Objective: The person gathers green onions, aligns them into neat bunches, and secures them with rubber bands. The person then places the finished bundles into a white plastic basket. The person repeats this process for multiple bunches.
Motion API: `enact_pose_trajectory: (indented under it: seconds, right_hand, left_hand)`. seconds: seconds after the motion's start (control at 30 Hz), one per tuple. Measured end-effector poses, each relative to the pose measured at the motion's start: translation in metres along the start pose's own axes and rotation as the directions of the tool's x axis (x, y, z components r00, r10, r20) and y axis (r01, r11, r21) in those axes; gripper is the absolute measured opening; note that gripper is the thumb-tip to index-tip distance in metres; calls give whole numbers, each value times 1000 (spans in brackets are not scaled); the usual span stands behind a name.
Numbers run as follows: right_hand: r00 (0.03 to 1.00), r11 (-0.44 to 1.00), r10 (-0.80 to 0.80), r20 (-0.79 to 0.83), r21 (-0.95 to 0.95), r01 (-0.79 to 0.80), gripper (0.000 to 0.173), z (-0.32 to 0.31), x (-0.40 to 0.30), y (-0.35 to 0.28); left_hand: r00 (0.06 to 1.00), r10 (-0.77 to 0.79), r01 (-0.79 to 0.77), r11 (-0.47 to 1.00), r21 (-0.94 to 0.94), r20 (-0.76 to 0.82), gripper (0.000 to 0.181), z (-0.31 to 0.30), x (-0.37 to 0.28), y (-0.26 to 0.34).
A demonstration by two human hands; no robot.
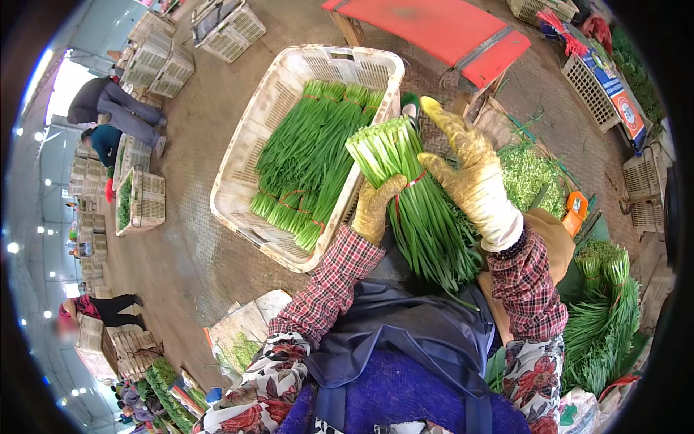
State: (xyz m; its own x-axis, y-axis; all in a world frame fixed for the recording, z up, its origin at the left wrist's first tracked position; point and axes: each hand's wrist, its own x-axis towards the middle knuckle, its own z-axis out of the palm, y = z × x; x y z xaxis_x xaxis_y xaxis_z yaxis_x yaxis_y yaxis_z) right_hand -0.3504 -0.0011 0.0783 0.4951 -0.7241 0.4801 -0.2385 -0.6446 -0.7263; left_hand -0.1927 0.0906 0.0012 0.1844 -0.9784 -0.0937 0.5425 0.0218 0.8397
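A bundle of green garlic chives (428,217), tied with a red band, lies across my lap with its pale cut stems pointing up and away. My left hand (377,206), in a yellow-stained glove, grips the bundle near the band. On the bundle's right side my gloved right hand (466,168) is raised with its fingers apart, its thumb close to the stems. Left of the bundle stands a white plastic crate (233,179) holding several tied chive bundles (314,152), laid with stems at both ends.
A red-topped bench (428,27) stands ahead. To the right are loose cut stem pieces (531,179), an orange tool (574,213) and more tied chives (602,314). Other crates (230,32) stand on the floor. People (116,108) work at the left.
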Motion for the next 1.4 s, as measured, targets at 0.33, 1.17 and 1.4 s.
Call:
enact_pose_trajectory:
  seconds: [0.33, 1.17, 1.4]
  right_hand:
    - [986, 773, -141, 90, -612, 167, 16, 28, 22, -9]
    - [879, 808, 470, -82, 440, -391, 36, -59, -16, 38]
    - [990, 964, 106, 97, 232, -126, 33, -13, -8, -7]
  left_hand:
    - [998, 40, -38, 998, 43, -39, 45, 4, 5, -13]
    - [933, -142, 228, 944, -239, 331, 110, -13, 7, -12]
    - [981, -37, 71, 982, -177, 188, 96, -28, 1, -25]
